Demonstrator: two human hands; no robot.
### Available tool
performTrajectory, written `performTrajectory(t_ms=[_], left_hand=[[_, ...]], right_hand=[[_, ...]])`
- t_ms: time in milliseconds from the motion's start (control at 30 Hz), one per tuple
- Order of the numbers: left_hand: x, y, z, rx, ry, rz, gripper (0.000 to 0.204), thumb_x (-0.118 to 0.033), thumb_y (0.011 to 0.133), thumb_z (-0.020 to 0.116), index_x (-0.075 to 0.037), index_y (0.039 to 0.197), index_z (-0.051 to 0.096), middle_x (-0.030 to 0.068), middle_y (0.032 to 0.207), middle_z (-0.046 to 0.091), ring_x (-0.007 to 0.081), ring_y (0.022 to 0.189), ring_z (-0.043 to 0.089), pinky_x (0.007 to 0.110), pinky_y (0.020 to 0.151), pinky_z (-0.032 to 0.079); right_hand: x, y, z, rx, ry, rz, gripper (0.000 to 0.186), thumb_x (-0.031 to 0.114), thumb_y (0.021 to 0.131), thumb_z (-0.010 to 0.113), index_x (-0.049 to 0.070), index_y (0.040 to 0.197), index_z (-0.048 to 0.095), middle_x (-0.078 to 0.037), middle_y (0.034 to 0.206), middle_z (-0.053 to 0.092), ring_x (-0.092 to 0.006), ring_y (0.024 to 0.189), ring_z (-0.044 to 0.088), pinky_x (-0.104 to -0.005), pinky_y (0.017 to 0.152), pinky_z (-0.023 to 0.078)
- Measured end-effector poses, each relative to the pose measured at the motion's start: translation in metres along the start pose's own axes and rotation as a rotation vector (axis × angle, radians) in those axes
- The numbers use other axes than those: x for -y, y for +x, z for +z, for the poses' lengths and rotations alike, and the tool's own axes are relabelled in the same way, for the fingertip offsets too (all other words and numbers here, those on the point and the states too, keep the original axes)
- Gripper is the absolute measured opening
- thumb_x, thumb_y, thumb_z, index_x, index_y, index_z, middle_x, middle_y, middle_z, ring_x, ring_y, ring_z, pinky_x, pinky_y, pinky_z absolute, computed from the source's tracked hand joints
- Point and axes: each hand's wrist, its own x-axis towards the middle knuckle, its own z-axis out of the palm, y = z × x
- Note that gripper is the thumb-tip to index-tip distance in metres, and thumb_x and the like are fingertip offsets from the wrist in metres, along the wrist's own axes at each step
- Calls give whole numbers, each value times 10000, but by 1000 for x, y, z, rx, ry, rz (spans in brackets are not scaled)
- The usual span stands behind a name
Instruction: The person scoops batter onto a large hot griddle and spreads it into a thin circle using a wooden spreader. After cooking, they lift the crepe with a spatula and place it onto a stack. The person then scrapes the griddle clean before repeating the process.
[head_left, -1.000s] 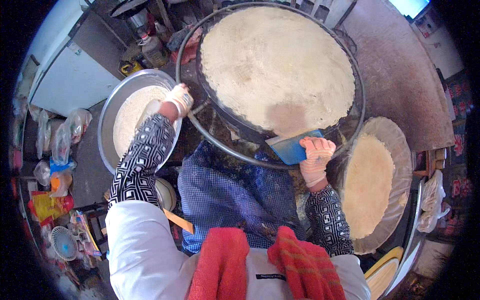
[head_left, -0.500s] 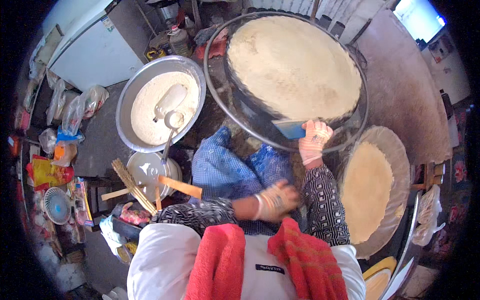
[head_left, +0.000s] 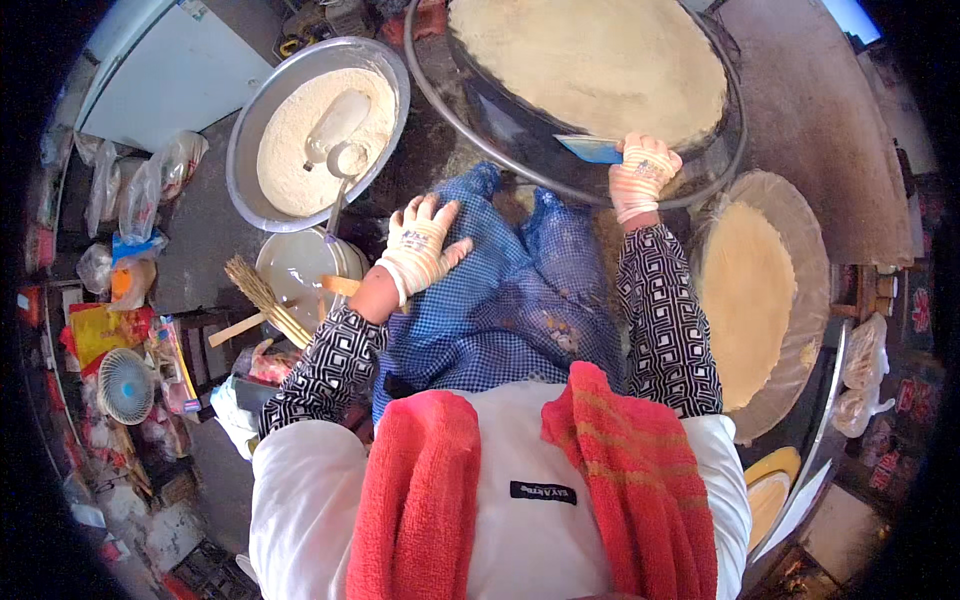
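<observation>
My right hand [head_left: 645, 178], in a striped knitted glove, grips a blue scraper [head_left: 590, 149] at the near edge of a big round griddle [head_left: 530, 125]. A thin pale sheet of batter [head_left: 590, 70] covers most of the griddle. My left hand [head_left: 422, 245], gloved the same way, rests open with fingers spread on my left knee, over blue checked cloth [head_left: 500, 290]. Beyond it stands a metal basin [head_left: 240, 165] of pale batter [head_left: 290, 160]. A ladle [head_left: 347, 160] and a clear scoop-like container [head_left: 338, 122] lie in that batter.
Below the basin is a bucket [head_left: 345, 258] of cloudy liquid with a straw brush [head_left: 262, 295] beside it. Right of my arm, round flat pancakes [head_left: 745, 300] lie on a plastic-covered tray [head_left: 812, 290]. A metal ring [head_left: 448, 130] surrounds the griddle. Plastic bags [head_left: 150, 200] and a small fan [head_left: 126, 385] stand left.
My left hand has swung from near my lap out to the left knee and spread its fingers. My right hand keeps the scraper at the griddle's edge. The view has tilted down.
</observation>
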Motion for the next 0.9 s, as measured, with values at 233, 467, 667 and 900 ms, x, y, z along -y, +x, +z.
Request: performTrajectory(t_ms=[233, 467, 667, 900], left_hand=[[-6, -55, 37, -123, -36, 35, 769, -519, 880, 631, -127, 1493, 382, 281, 1526, 304, 490, 1412, 256, 616, 1157, 179], [-38, -91, 16, -259, -196, 87, 745, -408, 835, 721, -99, 1450, 436, 276, 1488, 334, 488, 1365, 311, 579, 1136, 270], [25, -21, -23, -412, -58, 35, 765, -293, 787, 762, -61, 1433, 426, 264, 1468, 370, 476, 1351, 352, 550, 1131, 300], [121, 95, -50, -338, 180, -134, 779, -266, 778, 773, -88, 1436, 395, 174, 1478, 396, 389, 1383, 355, 513, 1131, 321]], right_hand=[[4, 3, 5, 42, -5, 1, 43, 191, 763, 632, 190, 806, 632, -14, 828, 642, -240, 886, 604, -464, 834, 357], [25, 22, -3, -31, 55, -73, 118, 170, 707, 682, 190, 815, 638, -23, 839, 651, -261, 894, 609, -449, 835, 363], [24, 21, -2, -64, 52, -61, 88, 162, 730, 681, 165, 806, 635, -46, 834, 646, -265, 889, 613, -455, 827, 369], [27, 15, -14, -106, 68, -65, 123, 114, 689, 681, 158, 793, 634, -46, 847, 643, -261, 877, 611, -444, 825, 373]])
